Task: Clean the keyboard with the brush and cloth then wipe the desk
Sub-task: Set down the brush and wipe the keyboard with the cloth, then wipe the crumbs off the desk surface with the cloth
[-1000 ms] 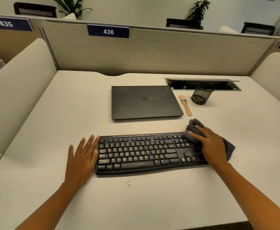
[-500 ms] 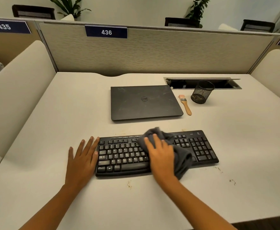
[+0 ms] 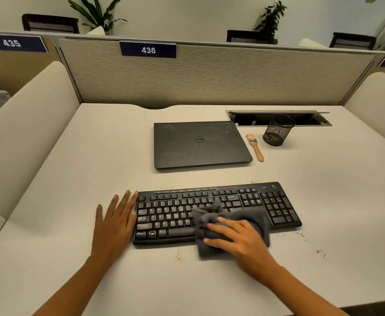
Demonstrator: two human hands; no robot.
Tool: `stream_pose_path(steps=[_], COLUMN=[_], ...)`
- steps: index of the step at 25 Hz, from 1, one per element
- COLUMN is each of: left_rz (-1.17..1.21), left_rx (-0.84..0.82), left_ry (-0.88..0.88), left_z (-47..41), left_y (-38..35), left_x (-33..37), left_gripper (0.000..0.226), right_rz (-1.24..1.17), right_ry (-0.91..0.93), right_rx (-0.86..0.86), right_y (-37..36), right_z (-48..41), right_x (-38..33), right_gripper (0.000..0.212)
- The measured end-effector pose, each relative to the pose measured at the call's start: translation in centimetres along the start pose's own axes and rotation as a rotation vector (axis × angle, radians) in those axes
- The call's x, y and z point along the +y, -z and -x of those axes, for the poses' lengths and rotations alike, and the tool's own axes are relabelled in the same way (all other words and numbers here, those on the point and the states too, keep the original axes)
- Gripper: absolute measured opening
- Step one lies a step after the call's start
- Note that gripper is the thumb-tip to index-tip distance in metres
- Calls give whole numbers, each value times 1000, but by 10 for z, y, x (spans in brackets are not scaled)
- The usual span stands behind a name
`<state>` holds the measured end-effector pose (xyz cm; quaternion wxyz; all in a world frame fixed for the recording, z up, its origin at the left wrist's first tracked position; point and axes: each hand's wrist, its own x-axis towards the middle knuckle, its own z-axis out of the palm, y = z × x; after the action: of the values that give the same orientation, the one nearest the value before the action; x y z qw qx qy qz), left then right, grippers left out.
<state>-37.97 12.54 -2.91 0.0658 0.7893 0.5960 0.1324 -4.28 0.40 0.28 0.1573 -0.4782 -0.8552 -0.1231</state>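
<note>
Moved since half a second ago: right hand [image 3: 239, 240] and cloth [image 3: 212, 215], now sitting lower on the keyboard [image 3: 171, 215], at its near edge instead of across the upper rows. A second ago both were at the keyboard's right end.

1. Right hand: lying palm down on the cloth, fingers slightly spread and pointing left, pressing the cloth onto the keys. Whether the fingertips are gripping the folds cannot be told.
2. Cloth: dark grey, bunched, covering the middle keys and hanging over the keyboard's front edge onto the desk [image 3: 95, 156].
3. Left hand [image 3: 114, 226]: lying flat on the desk, fingers spread, thumb side touching the keyboard's left end, holding nothing.
4. Keyboard: black, lying flat near the front of the desk, number pad showing uncovered at the right.
5. Brush [image 3: 255, 147]: wooden handle, pale bristles pointing away, lying on the desk just beside the laptop's right edge, well apart from both hands.
6. Laptop [image 3: 200, 144]: dark, closed, scuffed lid, lying behind the keyboard.
7. Cup [image 3: 278, 131]: black mesh, standing right of the brush.
8. Specks [image 3: 179, 256]: brownish, lying on the desk in front of the keyboard, more showing further right.
</note>
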Motion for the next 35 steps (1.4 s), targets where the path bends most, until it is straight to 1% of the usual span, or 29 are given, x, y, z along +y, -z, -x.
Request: stream_pose_path(steps=[2,3,5,6,7,9,10,11,12,13,14,15,16,17,18,21,23,26,31,35], left_rz=[-3,-4,7,28,69,254,355,403,394,361,325,287,238,180,125,-19,-108,-182,-244,-212], left_rx=[-5,-7,-9,-18,-38,-47,-24,5,19,15,-14,-70,-131,-185,-226,-329,-404,-480,-541,-464], left_ry=[3,2,-2,6,31,104,115,84,18,-64,-144,-210,-267,-320,-372,-505,-552,-573,-572,-594], left_z=[0,0,0,-1,-2,-7,-9,-12,-14,-16,-18,-21,-24,-29,-33,-46,-55,-66,-77,-78], left_y=[-1,-2,-2,0,4,15,22,27,32,34,33,30,27,22,18,6,-2,-9,-17,-17], left_x=[-1,-1,-2,-1,2,13,22,34,48,63,79,96,112,127,140,173,189,205,223,221], left_gripper=[66,67,70,70,66,59,60,66,73,80,87,95,102,108,114,125,129,135,145,141], right_rz=[46,68,94,101,113,175,217,271,332,378,382,337,255,185,161,202,153,128,106,56], right_ry=[-102,-164,-300,-357,-402,-497,-569,-656,-759,-880,-1023,-1159,-1246,-1270,-1256,-1192,-1177,-1195,-1171,-1156], right_rx=[18,7,-62,-67,-36,116,192,253,279,246,141,-14,-149,-215,-223,-169,-136,-104,-111,-102], right_y=[15,23,39,43,48,57,64,71,76,79,79,75,69,63,57,47,40,36,32,28], right_z=[31,44,61,66,68,68,67,67,69,73,79,87,96,106,114,134,141,139,138,135], right_x=[31,45,65,72,76,79,78,77,78,81,87,94,100,104,107,115,118,124,142,157], right_gripper=[39,47,69,75,74,56,48,43,41,40,45,52,57,59,60,62,69,70,69,68])
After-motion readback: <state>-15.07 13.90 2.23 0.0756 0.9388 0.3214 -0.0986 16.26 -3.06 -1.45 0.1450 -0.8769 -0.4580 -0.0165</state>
